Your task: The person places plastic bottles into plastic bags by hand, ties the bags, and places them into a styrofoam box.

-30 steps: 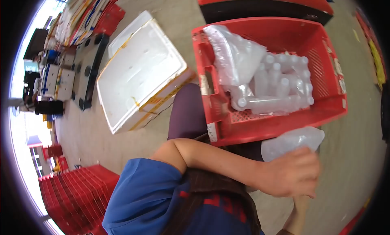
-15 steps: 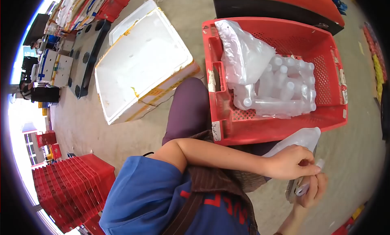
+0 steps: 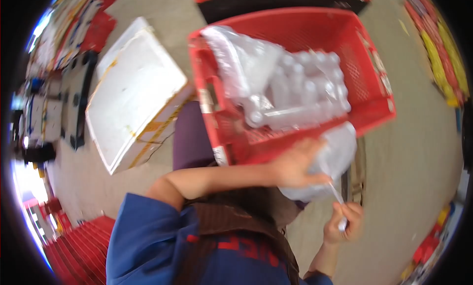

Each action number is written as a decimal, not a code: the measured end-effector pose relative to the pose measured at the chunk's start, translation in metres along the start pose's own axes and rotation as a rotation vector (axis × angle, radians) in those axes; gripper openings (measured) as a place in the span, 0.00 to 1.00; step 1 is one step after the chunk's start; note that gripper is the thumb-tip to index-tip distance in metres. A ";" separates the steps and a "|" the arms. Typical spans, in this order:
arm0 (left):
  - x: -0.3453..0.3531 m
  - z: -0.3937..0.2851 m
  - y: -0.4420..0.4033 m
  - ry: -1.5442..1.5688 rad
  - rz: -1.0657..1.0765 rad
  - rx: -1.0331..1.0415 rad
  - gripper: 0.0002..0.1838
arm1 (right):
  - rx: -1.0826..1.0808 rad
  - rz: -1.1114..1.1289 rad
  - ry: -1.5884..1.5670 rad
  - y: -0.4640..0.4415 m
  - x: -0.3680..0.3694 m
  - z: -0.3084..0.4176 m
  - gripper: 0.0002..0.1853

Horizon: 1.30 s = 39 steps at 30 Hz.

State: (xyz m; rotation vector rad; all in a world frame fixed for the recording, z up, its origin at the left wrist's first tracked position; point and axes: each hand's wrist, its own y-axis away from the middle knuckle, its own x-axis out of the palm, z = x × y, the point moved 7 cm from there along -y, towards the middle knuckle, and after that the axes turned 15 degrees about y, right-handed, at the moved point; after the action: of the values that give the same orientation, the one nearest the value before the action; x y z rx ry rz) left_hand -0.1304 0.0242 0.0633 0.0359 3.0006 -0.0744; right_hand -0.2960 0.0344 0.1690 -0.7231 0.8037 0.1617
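My left hand (image 3: 301, 164) is blurred and lies across a translucent plastic bag (image 3: 341, 144), its thumb apart from the fingers. From near that thumb a thin whitish strip (image 3: 336, 192) runs taut down to my right hand (image 3: 346, 221). The right fingers are closed round the strip's lower end, where a small white piece shows; its kind is unclear. The bag's contents cannot be made out. Just beyond the hands, a red plastic crate (image 3: 367, 107) holds several translucent plastic bottles (image 3: 309, 90) and a clear plastic bag (image 3: 246, 58).
A white foam box (image 3: 135, 88) with yellowish tape stands left of the crate. Another red and black container (image 3: 281, 8) adjoins its far side. Stacked red crates (image 3: 81, 250) stand at lower left. Red and yellow sacks or packs (image 3: 438, 48) line the far right.
My hands have moved apart, with the strip now stretched between them. The bag has swung up nearer the crate. The whole view has shifted, and the crate sits further left.
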 end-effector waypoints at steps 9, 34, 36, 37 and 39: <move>-0.001 0.029 0.019 1.395 -0.084 -0.236 0.31 | -0.467 0.061 -0.025 -0.082 0.064 0.108 0.13; -0.314 0.069 0.124 1.038 -1.275 0.215 0.14 | 0.274 0.143 -0.142 -0.107 0.180 0.089 0.08; -0.325 0.051 0.115 0.708 -1.224 0.182 0.11 | 0.364 0.152 -0.040 -0.098 0.175 0.041 0.09; -0.332 0.048 0.107 0.600 -1.180 0.215 0.11 | 0.403 0.195 -0.029 -0.089 0.179 0.018 0.09; -0.342 0.031 0.080 0.530 -1.044 0.234 0.07 | 0.401 0.224 -0.077 -0.068 0.192 -0.014 0.08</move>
State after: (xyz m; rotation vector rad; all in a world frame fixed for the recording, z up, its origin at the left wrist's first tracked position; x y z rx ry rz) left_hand 0.2144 0.0955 0.0770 -1.6930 3.0685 -0.5874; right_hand -0.1433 -0.0512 0.0630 -0.2462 0.8108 0.2207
